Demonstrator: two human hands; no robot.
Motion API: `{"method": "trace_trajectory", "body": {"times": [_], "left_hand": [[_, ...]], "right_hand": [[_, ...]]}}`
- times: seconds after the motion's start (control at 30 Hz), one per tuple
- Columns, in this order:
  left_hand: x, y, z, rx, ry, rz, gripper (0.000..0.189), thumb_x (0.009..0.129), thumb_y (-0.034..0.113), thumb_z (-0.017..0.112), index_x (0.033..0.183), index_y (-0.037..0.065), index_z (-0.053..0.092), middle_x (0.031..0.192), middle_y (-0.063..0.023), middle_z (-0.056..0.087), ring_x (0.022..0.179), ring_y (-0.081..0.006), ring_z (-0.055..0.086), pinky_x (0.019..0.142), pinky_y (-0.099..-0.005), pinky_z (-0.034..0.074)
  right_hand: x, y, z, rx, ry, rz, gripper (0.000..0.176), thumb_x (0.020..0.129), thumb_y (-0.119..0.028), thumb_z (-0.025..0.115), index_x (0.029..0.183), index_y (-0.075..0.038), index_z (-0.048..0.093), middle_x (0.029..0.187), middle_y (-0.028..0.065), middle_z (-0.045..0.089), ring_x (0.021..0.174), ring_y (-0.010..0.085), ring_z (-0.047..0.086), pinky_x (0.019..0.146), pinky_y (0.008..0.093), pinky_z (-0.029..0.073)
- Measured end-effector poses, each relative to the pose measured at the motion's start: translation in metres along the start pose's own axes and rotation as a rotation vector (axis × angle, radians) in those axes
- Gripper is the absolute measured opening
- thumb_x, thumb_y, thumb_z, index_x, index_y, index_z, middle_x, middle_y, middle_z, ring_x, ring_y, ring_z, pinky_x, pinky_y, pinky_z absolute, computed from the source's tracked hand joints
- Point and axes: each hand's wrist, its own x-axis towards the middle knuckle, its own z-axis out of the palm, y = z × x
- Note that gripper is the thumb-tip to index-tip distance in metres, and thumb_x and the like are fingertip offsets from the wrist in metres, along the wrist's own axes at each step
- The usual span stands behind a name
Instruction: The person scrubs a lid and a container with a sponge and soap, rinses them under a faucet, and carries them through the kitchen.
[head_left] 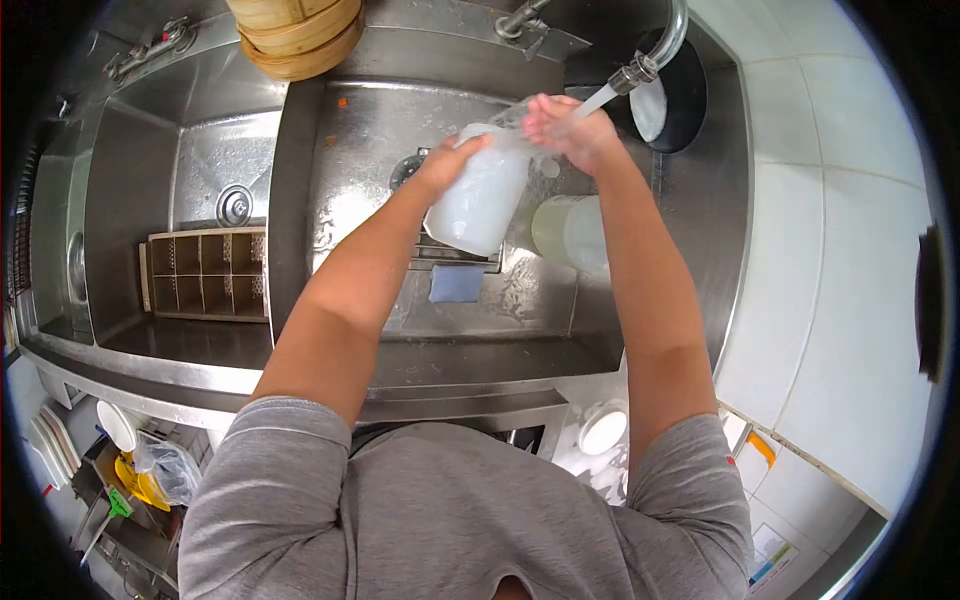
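My left hand [452,165] is closed on the side of a white translucent plastic container [480,195], which it holds tilted over the sink [370,130]. Just right of the container's upper end, my right hand [572,130] is in the running water, its fingers loosely bent and apart. Splashing water blurs the gap between that hand and the container. I see nothing held in the right hand. Below it stands another translucent container [570,232], partly hidden by my right forearm. A folded blue-grey cloth [456,284] lies near the drain grate.
The faucet [634,74] pours from the upper right. Behind it leans a black pan [685,100] with a white item. Bamboo steamers [300,40] stand on the back of the divider. A brown divided rack [205,273] sits in the left basin. White tiled wall [790,230] bounds the right.
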Motion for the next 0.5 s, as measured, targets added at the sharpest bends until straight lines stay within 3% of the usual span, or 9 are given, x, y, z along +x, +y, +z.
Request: {"method": "trace_trajectory", "body": {"times": [0.03, 0.07, 0.1, 0.13, 0.27, 0.33, 0.37, 0.43, 0.5], "left_hand": [[0.002, -0.003, 0.002, -0.139, 0.013, -0.069, 0.084, 0.076, 0.065, 0.056, 0.135, 0.006, 0.042, 0.127, -0.0156, 0.054, 0.112, -0.0268, 0.055, 0.096, -0.0404, 0.042], [0.001, -0.008, 0.001, -0.132, 0.012, -0.072, 0.084, 0.076, 0.065, 0.056, 0.135, 0.006, 0.042, 0.127, -0.0156, 0.054, 0.112, -0.0268, 0.055, 0.096, -0.0404, 0.042], [-0.006, -0.008, 0.0, -0.326, -0.155, -0.106, 0.081, 0.08, 0.065, 0.05, 0.136, 0.007, 0.042, 0.129, -0.0151, 0.052, 0.115, -0.0268, 0.053, 0.097, -0.0414, 0.042], [-0.012, -0.007, -0.001, -0.519, -0.32, -0.138, 0.078, 0.084, 0.065, 0.044, 0.136, 0.008, 0.041, 0.131, -0.0146, 0.05, 0.117, -0.0267, 0.051, 0.097, -0.0424, 0.041], [-0.02, -0.009, -0.001, -0.633, -0.333, -0.17, 0.073, 0.087, 0.064, 0.04, 0.134, 0.008, 0.043, 0.127, -0.0117, 0.053, 0.114, -0.025, 0.053, 0.097, -0.0401, 0.042], [-0.024, -0.003, 0.005, -0.648, -0.375, -0.138, 0.075, 0.087, 0.067, 0.037, 0.134, 0.009, 0.044, 0.127, -0.012, 0.053, 0.114, -0.0247, 0.053, 0.097, -0.0396, 0.042], [-0.026, 0.002, 0.008, -0.651, -0.375, -0.136, 0.075, 0.087, 0.067, 0.037, 0.134, 0.009, 0.044, 0.127, -0.012, 0.053, 0.114, -0.0247, 0.053, 0.097, -0.0396, 0.042], [-0.027, 0.014, 0.013, -0.646, -0.36, -0.148, 0.068, 0.09, 0.061, 0.039, 0.133, 0.009, 0.046, 0.126, -0.0112, 0.055, 0.113, -0.0234, 0.053, 0.095, -0.0394, 0.043], [-0.019, 0.03, 0.019, -0.58, -0.256, -0.064, 0.064, 0.091, 0.057, 0.042, 0.131, 0.008, 0.048, 0.125, -0.011, 0.055, 0.113, -0.023, 0.052, 0.096, -0.0385, 0.042]], "right_hand": [[0.005, 0.002, -0.002, 0.004, 0.0, 0.0, 0.026, 0.091, -0.021, 0.057, 0.105, 0.001, 0.058, 0.094, 0.0105, 0.065, 0.086, 0.0191, 0.064, 0.073, 0.029, 0.051], [0.011, 0.003, -0.003, 0.034, -0.183, 0.062, 0.026, 0.09, -0.024, 0.059, 0.101, -0.001, 0.059, 0.09, 0.008, 0.065, 0.083, 0.018, 0.064, 0.072, 0.0283, 0.051], [0.015, 0.004, 0.001, 0.064, -0.368, 0.121, 0.026, 0.089, -0.028, 0.062, 0.098, -0.003, 0.06, 0.086, 0.0055, 0.064, 0.081, 0.0169, 0.063, 0.071, 0.0276, 0.05], [0.019, 0.007, 0.007, 0.103, -0.387, 0.051, 0.025, 0.088, -0.026, 0.063, 0.1, -0.004, 0.061, 0.086, 0.0043, 0.063, 0.083, 0.0168, 0.061, 0.072, 0.0278, 0.049], [0.004, 0.003, 0.032, -0.089, -0.21, -0.139, 0.025, 0.086, -0.023, 0.065, 0.102, -0.004, 0.062, 0.088, 0.0052, 0.062, 0.084, 0.016, 0.059, 0.071, 0.0266, 0.047], [0.014, 0.026, 0.014, -1.122, 0.049, -0.736, 0.028, 0.083, -0.019, 0.067, 0.104, -0.002, 0.062, 0.092, 0.0069, 0.062, 0.087, 0.0161, 0.058, 0.073, 0.0281, 0.046], [0.014, 0.028, 0.004, -1.124, 0.048, -0.736, 0.028, 0.083, -0.019, 0.067, 0.104, -0.002, 0.062, 0.092, 0.0069, 0.062, 0.087, 0.0161, 0.058, 0.073, 0.0281, 0.046], [-0.001, 0.023, -0.002, -0.721, -0.08, -0.087, 0.026, 0.081, -0.02, 0.069, 0.096, 0.0, 0.063, 0.091, 0.0077, 0.064, 0.091, 0.0196, 0.059, 0.077, 0.0331, 0.046], [-0.031, 0.022, 0.003, -0.636, -0.038, -0.178, 0.024, 0.081, -0.021, 0.069, 0.092, 0.0, 0.064, 0.088, 0.0079, 0.065, 0.091, 0.0204, 0.06, 0.078, 0.0343, 0.046]]}}
